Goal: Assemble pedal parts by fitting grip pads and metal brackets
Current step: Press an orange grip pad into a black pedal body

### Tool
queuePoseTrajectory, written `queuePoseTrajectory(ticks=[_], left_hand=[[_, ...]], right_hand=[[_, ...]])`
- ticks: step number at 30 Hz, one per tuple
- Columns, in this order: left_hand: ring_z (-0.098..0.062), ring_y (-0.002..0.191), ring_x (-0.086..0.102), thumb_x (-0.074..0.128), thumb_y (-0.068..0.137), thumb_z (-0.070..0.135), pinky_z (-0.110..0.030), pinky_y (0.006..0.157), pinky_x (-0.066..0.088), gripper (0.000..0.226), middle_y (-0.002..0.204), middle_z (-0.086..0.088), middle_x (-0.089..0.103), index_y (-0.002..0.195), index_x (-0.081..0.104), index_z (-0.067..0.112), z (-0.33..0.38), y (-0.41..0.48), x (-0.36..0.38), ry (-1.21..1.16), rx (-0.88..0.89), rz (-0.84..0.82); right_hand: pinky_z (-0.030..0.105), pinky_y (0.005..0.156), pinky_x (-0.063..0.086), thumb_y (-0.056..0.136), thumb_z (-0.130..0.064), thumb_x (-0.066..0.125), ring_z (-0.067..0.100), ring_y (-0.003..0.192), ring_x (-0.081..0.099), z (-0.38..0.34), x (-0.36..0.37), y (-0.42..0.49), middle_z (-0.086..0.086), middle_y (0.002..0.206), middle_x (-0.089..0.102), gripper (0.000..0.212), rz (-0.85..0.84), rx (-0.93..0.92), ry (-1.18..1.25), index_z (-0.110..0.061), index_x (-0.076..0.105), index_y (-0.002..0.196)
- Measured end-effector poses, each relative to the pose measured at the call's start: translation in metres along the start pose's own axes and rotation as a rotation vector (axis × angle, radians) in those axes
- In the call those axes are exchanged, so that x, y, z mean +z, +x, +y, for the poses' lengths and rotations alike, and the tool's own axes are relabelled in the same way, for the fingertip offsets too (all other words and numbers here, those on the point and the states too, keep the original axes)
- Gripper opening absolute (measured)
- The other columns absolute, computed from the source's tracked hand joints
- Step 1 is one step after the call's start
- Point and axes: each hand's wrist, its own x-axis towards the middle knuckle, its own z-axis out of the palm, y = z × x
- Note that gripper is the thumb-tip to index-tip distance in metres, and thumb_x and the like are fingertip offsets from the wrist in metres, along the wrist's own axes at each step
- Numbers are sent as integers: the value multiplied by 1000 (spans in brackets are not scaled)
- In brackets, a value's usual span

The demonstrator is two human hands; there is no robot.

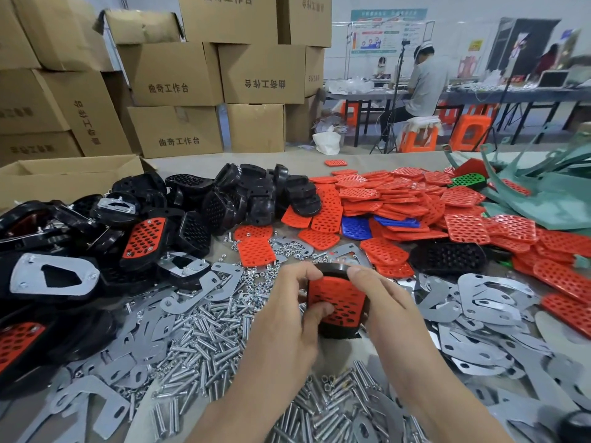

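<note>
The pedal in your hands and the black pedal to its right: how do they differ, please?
The held pedal carries a red grip pad; the black pedal has none. The held pedal is gripped by the left hand and right hand; the black pedal lies untouched among loose red pads. Both faces are perforated.

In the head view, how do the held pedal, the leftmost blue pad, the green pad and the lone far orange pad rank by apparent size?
1. held pedal, nearest the camera.
2. leftmost blue pad and green pad: alike, not ranked.
3. lone far orange pad, also farthest.
</note>
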Motion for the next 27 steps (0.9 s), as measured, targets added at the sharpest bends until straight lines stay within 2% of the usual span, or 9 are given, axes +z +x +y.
queuePoseTrajectory(ticks=[2, 7, 9, 12, 15, 18, 21, 25, 27], left_hand=[[6, 103, 56, 67, 92, 13, -11, 83, 43, 53, 118, 36, 50, 107, 36, 53, -2, -1, 3, -2, -6, 5], [5, 102, 59, 67, 91, 7, -9, 79, 43, 55, 111, 30, 57, 103, 39, 52, -7, -4, 4, -40, -49, 26], [1, 98, 62, 68, 90, 20, -12, 79, 45, 45, 109, 28, 60, 104, 42, 53, -6, -4, 4, -91, -67, 30], [-6, 92, 65, 64, 85, 53, -29, 83, 52, 27, 104, 22, 64, 104, 45, 51, -4, -1, 4, -172, -105, 53], [-6, 98, 64, 60, 84, 60, -41, 85, 53, 24, 104, 21, 65, 101, 47, 49, -3, -1, 3, -198, -92, 66], [-6, 97, 64, 60, 87, 58, -35, 81, 53, 20, 102, 20, 66, 99, 48, 46, 1, -1, 3, -213, -75, 84], [-8, 93, 66, 65, 89, 45, -24, 74, 51, 16, 97, 16, 68, 94, 50, 44, 2, 0, 3, -273, -93, 106], [-8, 89, 68, 70, 85, 32, -14, 69, 49, 22, 90, 15, 70, 86, 51, 44, 5, 1, 2, -363, -157, 124], [-7, 85, 69, 71, 83, 29, -14, 68, 49, 24, 87, 14, 71, 83, 51, 42, 6, 2, 2, -407, -193, 135]], right_hand=[[34, 84, 54, 89, -38, 66, 15, 88, 71, 1, 0, -1, 3, 99, 80, 22, 13, 18, -15, -25, 82, 99], [30, 81, 50, 94, -37, 65, 9, 86, 72, 0, 0, -3, 1, 100, 80, 20, -11, 5, -43, -29, 81, 102], [31, 83, 50, 93, -35, 66, 11, 88, 73, 0, 0, -3, 1, 101, 80, 19, -19, -2, -32, -28, 81, 102], [30, 85, 50, 89, -37, 72, 11, 94, 74, -1, 1, -3, -1, 103, 80, 18, -49, -14, -36, -31, 81, 103], [31, 88, 50, 81, -41, 66, 12, 100, 74, -2, 0, -3, -2, 106, 80, 28, -74, -26, -52, -32, 81, 104], [32, 91, 49, 82, -40, 65, 13, 104, 74, -2, 1, -4, -1, 108, 80, 31, -84, -41, -51, -32, 81, 106], [30, 90, 49, 83, -37, 64, 11, 105, 73, -3, 4, -6, -3, 109, 80, 29, -100, -61, -69, -34, 81, 106], [29, 90, 50, 87, -35, 65, 11, 104, 74, -5, 9, -7, -4, 107, 80, 24, -97, -64, -83, -37, 81, 105], [25, 85, 53, 94, -26, 67, 11, 101, 75, -6, 12, -8, -5, 103, 81, 21, -73, -73, -90, -38, 81, 102]])
